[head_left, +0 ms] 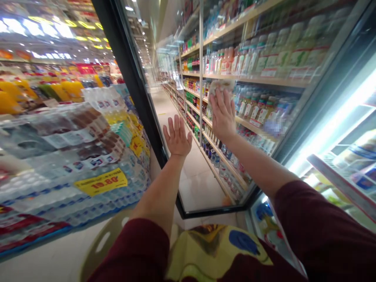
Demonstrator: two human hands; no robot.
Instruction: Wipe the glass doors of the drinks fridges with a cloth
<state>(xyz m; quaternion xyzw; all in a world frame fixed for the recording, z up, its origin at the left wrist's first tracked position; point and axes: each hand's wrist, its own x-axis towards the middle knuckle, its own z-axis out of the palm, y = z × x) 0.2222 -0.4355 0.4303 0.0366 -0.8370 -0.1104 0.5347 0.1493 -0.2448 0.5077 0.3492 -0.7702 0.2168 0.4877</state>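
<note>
A glass door with a black frame stands open in front of me. My left hand lies flat against the glass near its left side, fingers spread, holding nothing. Higher up and to the right, my right hand presses a pale, crumpled cloth to the pane. The cloth shows above and around its fingertips, while the palm hides the rest. Rows of bottles on shelves show in the glass behind both hands.
At left, wrapped packs of bottled drinks are stacked beside the door, with a yellow price sign. A lit cooler with stocked shelves is on my right. A yellowish chair or stool is below me.
</note>
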